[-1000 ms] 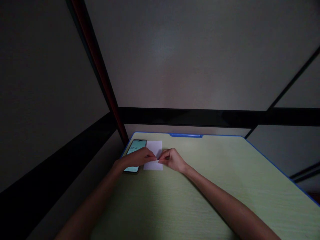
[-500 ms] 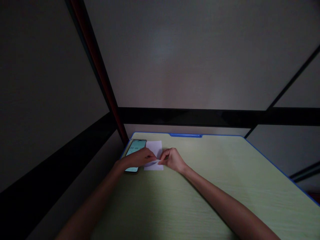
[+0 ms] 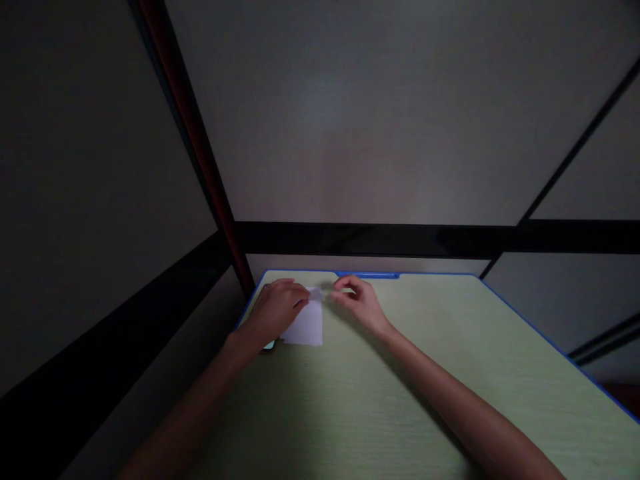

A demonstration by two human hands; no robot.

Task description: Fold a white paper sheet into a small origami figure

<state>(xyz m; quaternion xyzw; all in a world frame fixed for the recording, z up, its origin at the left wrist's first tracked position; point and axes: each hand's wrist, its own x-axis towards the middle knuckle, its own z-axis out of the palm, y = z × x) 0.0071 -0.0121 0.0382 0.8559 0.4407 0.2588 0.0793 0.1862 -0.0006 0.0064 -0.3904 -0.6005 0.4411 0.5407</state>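
A small square of white paper point(image 3: 306, 328) lies flat on the table. Over its far edge, my left hand point(image 3: 283, 303) pinches one end of a thin pale strip point(image 3: 316, 293), which looks like paper. The strip is smeared by motion and stretches toward my right hand point(image 3: 361, 303). There my thumb and forefinger are bent close together at its other end. A phone point(image 3: 269, 345) lies under my left hand and wrist, mostly hidden; only its near lit corner shows clearly.
The pale wood-look table point(image 3: 400, 387) has a blue rim and a blue handle-like piece point(image 3: 370, 275) at its far edge. Behind it stands a grey panelled wall point(image 3: 380, 133) with a black band; another dark panel point(image 3: 100, 167) rises on the left.
Both hands have moved toward the table's far edge, and my right hand has drawn away to the right. The paper's middle is uncovered now, while my left hand hides more of the phone.
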